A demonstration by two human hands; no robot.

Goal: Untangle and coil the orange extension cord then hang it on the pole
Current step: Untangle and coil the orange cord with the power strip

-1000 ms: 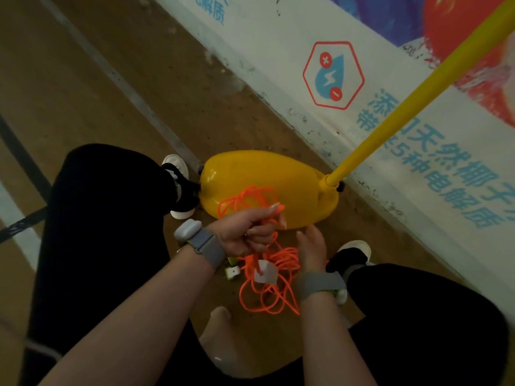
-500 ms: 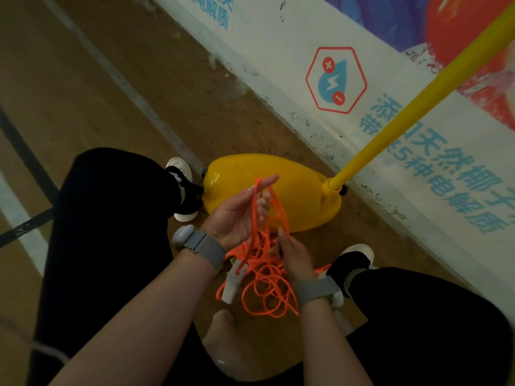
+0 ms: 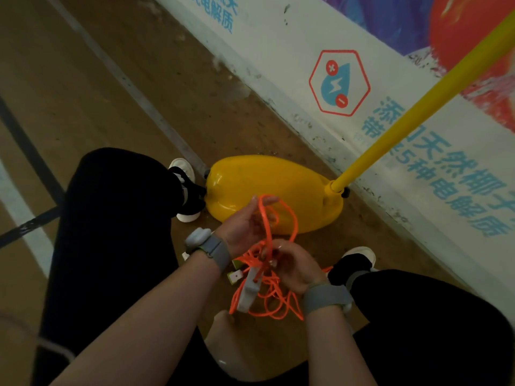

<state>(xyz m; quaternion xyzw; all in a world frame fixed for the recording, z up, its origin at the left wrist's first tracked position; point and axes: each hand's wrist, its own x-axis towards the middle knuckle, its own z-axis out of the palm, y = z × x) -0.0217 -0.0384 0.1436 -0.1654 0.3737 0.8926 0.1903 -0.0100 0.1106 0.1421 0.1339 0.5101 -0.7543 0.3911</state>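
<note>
Crowding both hands [image 3: 274,246], tangled orange cord [image 3: 267,293] fronts yellow base [image 3: 278,185].

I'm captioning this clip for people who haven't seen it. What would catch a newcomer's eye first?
The bright orange cord stands out first, a tangled bundle at centre, held between the left hand and right hand, with a loop raised over the left fingers. Just behind sits a glossy yellow base on the floor, its yellow pole slanting to the upper right.

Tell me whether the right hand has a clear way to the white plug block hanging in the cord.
Probably yes: the right hand grips the orange cord just above the white plug block, nothing between.
</note>
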